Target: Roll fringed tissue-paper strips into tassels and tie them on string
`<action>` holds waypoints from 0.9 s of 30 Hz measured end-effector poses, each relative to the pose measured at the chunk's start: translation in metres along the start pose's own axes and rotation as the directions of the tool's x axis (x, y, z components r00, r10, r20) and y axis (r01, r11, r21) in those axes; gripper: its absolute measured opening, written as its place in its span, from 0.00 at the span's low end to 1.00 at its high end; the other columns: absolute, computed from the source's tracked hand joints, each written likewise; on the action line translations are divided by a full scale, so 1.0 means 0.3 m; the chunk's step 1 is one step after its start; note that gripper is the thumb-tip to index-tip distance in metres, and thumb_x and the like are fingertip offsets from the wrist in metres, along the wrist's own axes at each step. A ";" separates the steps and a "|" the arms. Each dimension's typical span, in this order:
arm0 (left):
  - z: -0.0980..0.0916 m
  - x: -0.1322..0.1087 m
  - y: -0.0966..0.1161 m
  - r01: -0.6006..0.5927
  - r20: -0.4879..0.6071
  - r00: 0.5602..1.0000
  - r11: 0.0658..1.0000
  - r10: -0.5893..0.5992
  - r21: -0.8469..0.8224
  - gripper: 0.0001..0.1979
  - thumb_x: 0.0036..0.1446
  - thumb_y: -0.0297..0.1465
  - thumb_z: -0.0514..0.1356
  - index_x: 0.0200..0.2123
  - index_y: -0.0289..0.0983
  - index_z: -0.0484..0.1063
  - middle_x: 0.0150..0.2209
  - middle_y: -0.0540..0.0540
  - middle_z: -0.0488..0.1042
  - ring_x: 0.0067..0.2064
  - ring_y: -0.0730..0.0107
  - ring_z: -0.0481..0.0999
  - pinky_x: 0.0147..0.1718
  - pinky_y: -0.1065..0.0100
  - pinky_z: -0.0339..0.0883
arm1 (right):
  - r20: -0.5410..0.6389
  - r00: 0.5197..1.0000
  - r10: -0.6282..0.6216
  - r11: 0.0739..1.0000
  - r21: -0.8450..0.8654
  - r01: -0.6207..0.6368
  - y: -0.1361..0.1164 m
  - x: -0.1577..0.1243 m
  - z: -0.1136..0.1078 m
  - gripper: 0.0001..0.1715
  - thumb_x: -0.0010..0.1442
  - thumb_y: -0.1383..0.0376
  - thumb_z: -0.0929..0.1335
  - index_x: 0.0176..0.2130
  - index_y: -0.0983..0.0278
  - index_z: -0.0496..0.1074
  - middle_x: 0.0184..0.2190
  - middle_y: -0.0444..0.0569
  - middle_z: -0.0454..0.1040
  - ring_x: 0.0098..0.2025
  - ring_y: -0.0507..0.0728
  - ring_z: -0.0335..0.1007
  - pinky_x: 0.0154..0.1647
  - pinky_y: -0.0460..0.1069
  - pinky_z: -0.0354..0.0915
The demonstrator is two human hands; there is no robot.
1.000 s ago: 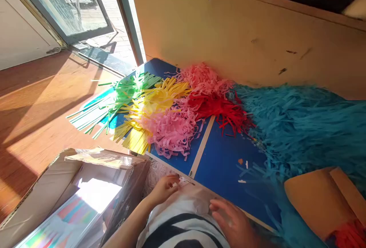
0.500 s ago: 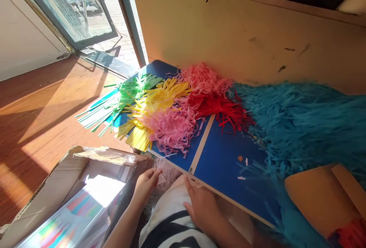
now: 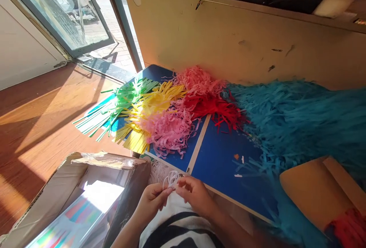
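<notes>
Streamer bundles (image 3: 171,132): laid out, twelve o'clock. White string (image 3: 172,177): looped, no knot visible; left hand (image 3: 152,200) pinching it, right hand's (image 3: 198,197) grip unclear.

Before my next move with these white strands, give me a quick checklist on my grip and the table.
1. White strands held by the left hand: ok.
2. Right hand gripping them too: cannot tell; its fingertips are close by.
3. Strands straight: not ok; they are looped.
4. Green bunch fully on the blue table: not ok; strips overhang the edge.
5. Table free of scraps: not ok; small white pieces lie there.
</notes>
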State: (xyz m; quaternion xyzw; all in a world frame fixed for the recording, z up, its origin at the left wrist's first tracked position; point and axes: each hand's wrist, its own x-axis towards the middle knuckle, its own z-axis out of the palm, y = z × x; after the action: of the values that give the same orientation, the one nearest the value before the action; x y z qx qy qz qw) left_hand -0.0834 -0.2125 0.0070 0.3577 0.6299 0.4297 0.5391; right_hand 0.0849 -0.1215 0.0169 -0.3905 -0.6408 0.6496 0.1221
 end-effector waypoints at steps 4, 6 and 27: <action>-0.001 -0.021 0.038 -0.016 -0.025 1.000 0.999 0.015 -0.040 0.27 0.54 0.54 0.59 0.22 0.34 0.71 0.14 0.53 0.60 0.17 0.79 0.57 0.17 0.74 0.49 | 0.117 0.993 0.012 0.994 0.105 -0.025 0.007 0.012 0.038 0.20 0.51 0.65 0.71 0.46 0.61 0.76 0.37 0.45 0.74 0.28 0.50 0.67 0.27 0.45 0.63; -0.002 -0.028 0.059 -0.036 -0.031 0.999 0.998 0.035 -0.051 0.27 0.54 0.54 0.59 0.21 0.34 0.71 0.14 0.54 0.60 0.17 0.79 0.56 0.17 0.74 0.48 | 0.201 0.979 0.025 0.986 0.154 -0.057 0.006 0.005 0.054 0.14 0.52 0.64 0.71 0.41 0.63 0.77 0.33 0.44 0.73 0.25 0.49 0.66 0.25 0.44 0.60; 0.120 -0.074 0.394 -0.638 0.439 0.711 0.767 0.550 0.072 0.24 0.61 0.51 0.55 0.23 0.39 0.72 0.22 0.49 0.70 0.25 0.70 0.72 0.25 0.69 0.68 | -0.108 0.933 -0.344 0.935 -0.126 0.330 -0.279 -0.459 -0.342 0.22 0.62 0.47 0.68 0.30 0.59 0.80 0.22 0.45 0.73 0.26 0.53 0.68 0.29 0.46 0.61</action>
State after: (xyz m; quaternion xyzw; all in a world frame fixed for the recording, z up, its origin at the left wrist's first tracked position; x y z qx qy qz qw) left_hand -0.0458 -0.1829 0.1230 0.6774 0.4018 0.4280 0.4433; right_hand 0.2160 -0.1241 0.1559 -0.3216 -0.7224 0.5578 0.2521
